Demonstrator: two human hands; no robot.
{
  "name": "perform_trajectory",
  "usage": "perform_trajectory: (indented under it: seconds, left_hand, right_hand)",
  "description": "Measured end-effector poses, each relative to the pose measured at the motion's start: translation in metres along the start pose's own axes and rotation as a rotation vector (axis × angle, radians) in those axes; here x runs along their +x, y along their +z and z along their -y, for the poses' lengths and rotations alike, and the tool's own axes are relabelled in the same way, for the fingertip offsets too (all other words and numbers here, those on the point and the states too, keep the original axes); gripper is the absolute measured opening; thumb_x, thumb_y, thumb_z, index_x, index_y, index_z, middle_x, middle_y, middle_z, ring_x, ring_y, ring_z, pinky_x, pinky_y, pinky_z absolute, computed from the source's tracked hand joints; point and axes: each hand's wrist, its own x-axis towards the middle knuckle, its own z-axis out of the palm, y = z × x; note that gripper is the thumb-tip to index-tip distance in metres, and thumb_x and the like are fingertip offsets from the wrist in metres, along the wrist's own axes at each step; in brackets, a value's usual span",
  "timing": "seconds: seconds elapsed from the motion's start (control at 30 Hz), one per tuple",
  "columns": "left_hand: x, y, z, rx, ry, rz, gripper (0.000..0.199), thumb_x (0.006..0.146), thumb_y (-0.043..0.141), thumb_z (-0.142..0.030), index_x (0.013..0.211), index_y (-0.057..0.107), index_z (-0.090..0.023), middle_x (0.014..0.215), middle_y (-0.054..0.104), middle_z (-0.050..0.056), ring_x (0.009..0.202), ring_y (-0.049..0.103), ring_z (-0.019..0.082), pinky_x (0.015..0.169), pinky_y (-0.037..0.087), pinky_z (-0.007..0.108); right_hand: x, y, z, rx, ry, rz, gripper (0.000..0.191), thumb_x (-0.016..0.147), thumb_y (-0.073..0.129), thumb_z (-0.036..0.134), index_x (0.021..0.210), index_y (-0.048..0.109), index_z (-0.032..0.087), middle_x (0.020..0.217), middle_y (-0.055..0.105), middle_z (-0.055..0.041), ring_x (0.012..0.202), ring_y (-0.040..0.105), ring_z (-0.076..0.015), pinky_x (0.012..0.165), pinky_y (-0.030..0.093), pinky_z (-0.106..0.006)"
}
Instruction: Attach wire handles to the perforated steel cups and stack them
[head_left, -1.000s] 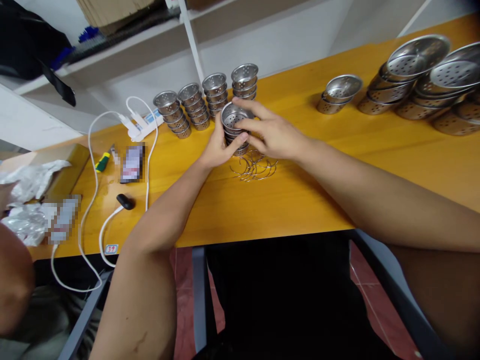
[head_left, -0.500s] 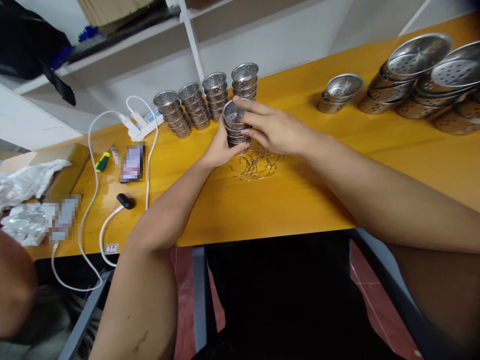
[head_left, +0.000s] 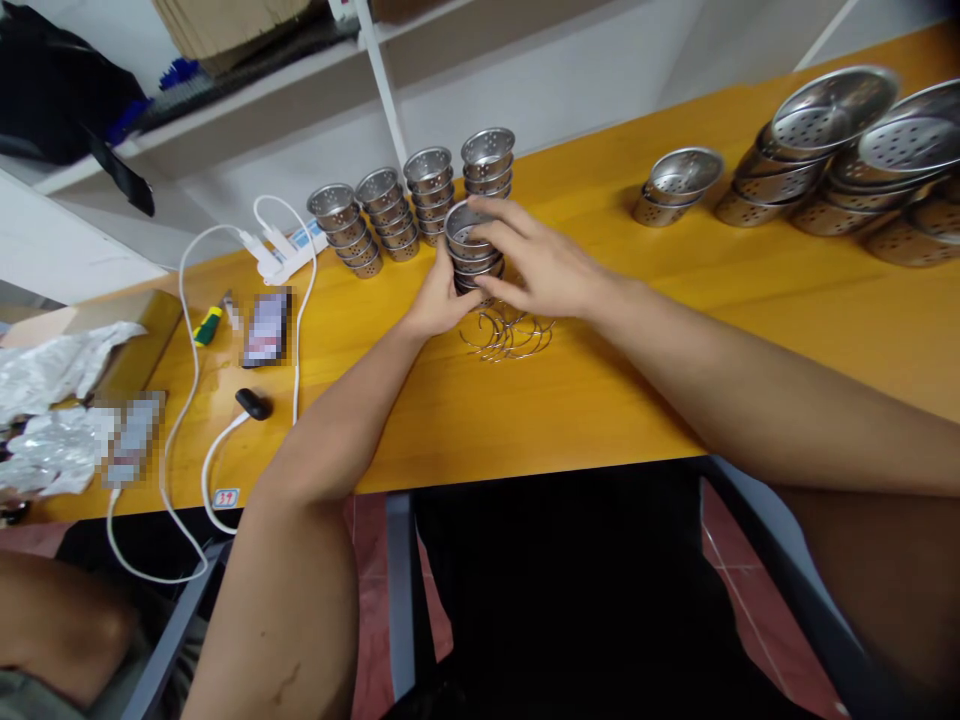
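Observation:
A stack of perforated metal cups (head_left: 459, 232) stands near the middle of the table. My left hand (head_left: 433, 303) is closed around its left side, with the thumb across the front low down. From the right, my right hand (head_left: 551, 262) grips the stack, fingers bent over the top cup's rim and thumb against the front; part of the cups is hidden behind it. Several thin curved wires (head_left: 517, 345) lie just below the hands. Behind stand more cup stacks, among them one at the far left (head_left: 334, 215) and one at the right (head_left: 489, 160).
Larger perforated cups (head_left: 780, 185) and a small pair (head_left: 679, 185) stand at the right. A power strip (head_left: 289, 262), white cables, a phone (head_left: 268, 328), a green-yellow tool (head_left: 208, 327) and a black earbud case (head_left: 253, 404) lie left. Another person's limb (head_left: 67, 610) shows lower left.
My right hand has shifted slightly left and its thumb now sits lower across the stack. The left hand stays in place. The other person's limb at lower left has moved down.

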Motion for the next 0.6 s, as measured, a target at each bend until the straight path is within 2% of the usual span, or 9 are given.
perform_trajectory:
  seconds: [0.1, 0.17, 0.23, 0.3, 0.37, 0.43, 0.5, 0.6]
  left_hand:
    - [-0.001, 0.001, 0.0, -0.006, -0.033, -0.033, 0.114, 0.115, 0.073, -0.069, 0.191, -0.004, -0.032, 0.187, 0.045, 0.023, 0.18, 0.052, 0.04, 0.155, 0.042, 0.065]
    - [-0.002, -0.003, -0.001, 0.032, -0.057, -0.029, 0.123, 0.106, 0.084, -0.074, 0.19, 0.007, -0.03, 0.187, 0.043, 0.025, 0.183, 0.046, 0.045, 0.157, 0.038, 0.066]
    - [-0.002, -0.008, -0.003, 0.068, -0.085, 0.002, 0.132, 0.096, 0.094, -0.08, 0.19, 0.017, -0.028, 0.188, 0.04, 0.026, 0.184, 0.04, 0.051, 0.156, 0.04, 0.068]
    - [-0.004, -0.011, -0.003, 0.056, -0.115, 0.038, 0.136, 0.093, 0.095, -0.082, 0.192, 0.017, -0.031, 0.188, 0.039, 0.025, 0.181, 0.044, 0.053, 0.148, 0.051, 0.067]
    - [-0.006, -0.011, -0.001, 0.004, -0.135, 0.058, 0.134, 0.099, 0.091, -0.079, 0.194, 0.006, -0.037, 0.186, 0.04, 0.022, 0.171, 0.057, 0.048, 0.137, 0.063, 0.063]
    - [-0.009, -0.009, 0.001, -0.033, -0.142, 0.061, 0.129, 0.106, 0.087, -0.071, 0.194, -0.002, -0.041, 0.182, 0.043, 0.02, 0.159, 0.066, 0.042, 0.13, 0.067, 0.06]
    - [-0.011, -0.009, 0.001, -0.034, -0.153, 0.059, 0.115, 0.109, 0.084, -0.061, 0.193, 0.009, -0.039, 0.179, 0.047, 0.019, 0.152, 0.07, 0.038, 0.129, 0.066, 0.059]
    - [-0.011, -0.012, -0.006, -0.016, -0.175, 0.065, 0.089, 0.108, 0.083, -0.048, 0.182, 0.037, -0.031, 0.177, 0.049, 0.02, 0.149, 0.07, 0.035, 0.129, 0.065, 0.057]
  right_hand:
    - [-0.007, 0.012, -0.017, 0.03, 0.062, -0.073, 0.122, 0.105, 0.086, 0.068, 0.2, 0.02, 0.033, 0.198, 0.04, -0.0169, 0.188, 0.033, -0.05, 0.149, 0.044, -0.077]
    - [-0.012, 0.019, -0.03, 0.103, 0.102, -0.074, 0.138, 0.101, 0.089, 0.076, 0.201, 0.006, 0.029, 0.196, 0.042, -0.021, 0.183, 0.042, -0.0515, 0.145, 0.051, -0.074]
    - [-0.014, 0.023, -0.042, 0.183, 0.127, -0.034, 0.144, 0.098, 0.089, 0.084, 0.199, 0.004, 0.026, 0.189, 0.05, -0.0239, 0.172, 0.057, -0.052, 0.14, 0.056, -0.071]
    - [-0.015, 0.026, -0.05, 0.216, 0.156, -0.003, 0.143, 0.096, 0.089, 0.09, 0.196, 0.012, 0.022, 0.18, 0.059, -0.0245, 0.164, 0.066, -0.0518, 0.137, 0.058, -0.069]
    - [-0.015, 0.025, -0.055, 0.207, 0.209, -0.008, 0.139, 0.094, 0.091, 0.09, 0.191, 0.023, 0.019, 0.173, 0.064, -0.024, 0.16, 0.069, -0.0521, 0.135, 0.059, -0.068]
    - [-0.016, 0.02, -0.059, 0.185, 0.296, -0.025, 0.13, 0.093, 0.096, 0.085, 0.184, 0.03, 0.019, 0.168, 0.068, -0.0236, 0.156, 0.07, -0.0521, 0.133, 0.059, -0.068]
    - [-0.017, 0.012, -0.063, 0.149, 0.412, -0.05, 0.117, 0.096, 0.1, 0.073, 0.178, 0.034, 0.021, 0.165, 0.07, -0.0231, 0.152, 0.07, -0.0495, 0.133, 0.058, -0.066]
    - [-0.019, -0.001, -0.072, 0.005, 0.608, -0.154, 0.097, 0.098, 0.105, 0.046, 0.167, 0.041, 0.021, 0.17, 0.065, -0.0265, 0.155, 0.064, -0.0442, 0.137, 0.053, -0.059]
